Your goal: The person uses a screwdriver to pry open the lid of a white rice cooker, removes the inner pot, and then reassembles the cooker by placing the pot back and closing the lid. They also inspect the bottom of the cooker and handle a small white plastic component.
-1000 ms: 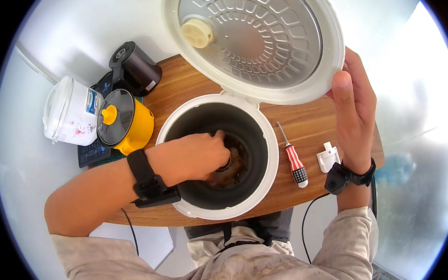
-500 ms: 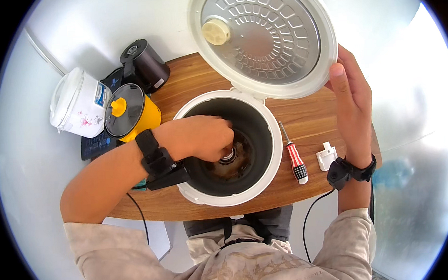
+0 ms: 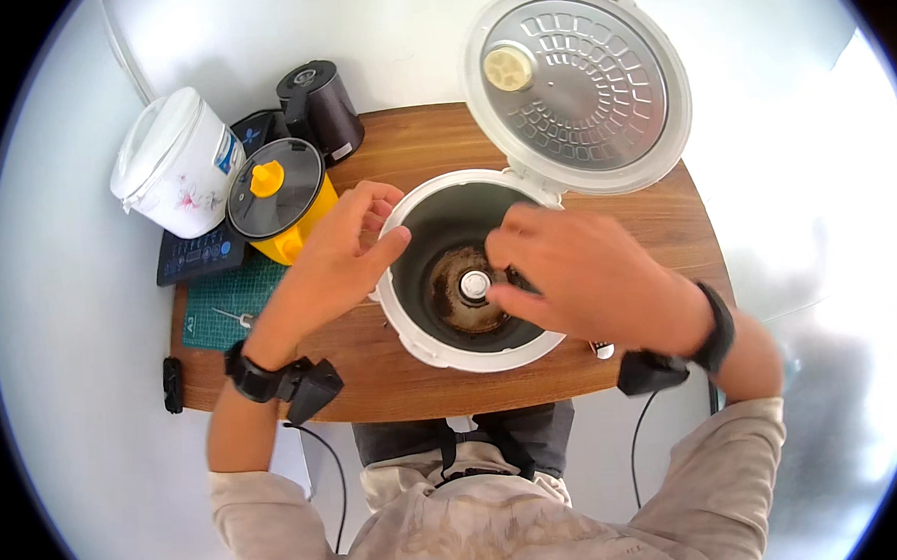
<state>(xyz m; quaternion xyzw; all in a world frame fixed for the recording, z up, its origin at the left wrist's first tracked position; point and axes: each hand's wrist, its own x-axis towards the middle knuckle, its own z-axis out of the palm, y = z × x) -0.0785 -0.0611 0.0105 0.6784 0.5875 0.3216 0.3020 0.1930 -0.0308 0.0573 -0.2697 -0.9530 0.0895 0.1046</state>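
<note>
A white rice cooker [image 3: 446,357] stands on the wooden table with its lid [image 3: 613,98] raised. Inside, brown stains ring a round silver centre piece [image 3: 475,285]. My left hand [image 3: 352,249] is open at the cooker's left rim, fingers curved and thumb apart. My right hand [image 3: 578,269], slightly blurred, is over the cooker's interior, thumb and forefinger apart near the centre piece; its other fingers are partly hidden. Under it, only the end of the screwdriver [image 3: 602,350] shows at the right.
On the table [image 3: 422,136] at the left are a white lidded appliance [image 3: 174,177], a yellow pot [image 3: 304,230], a dark kettle [image 3: 326,115], a black induction plate [image 3: 192,256], a green mat [image 3: 214,305] with a small metal tool [image 3: 240,318], and a black object [image 3: 173,384].
My left hand has come out of the cooker to its rim. My right hand has let go of the lid, which stays raised, and moved down over the interior.
</note>
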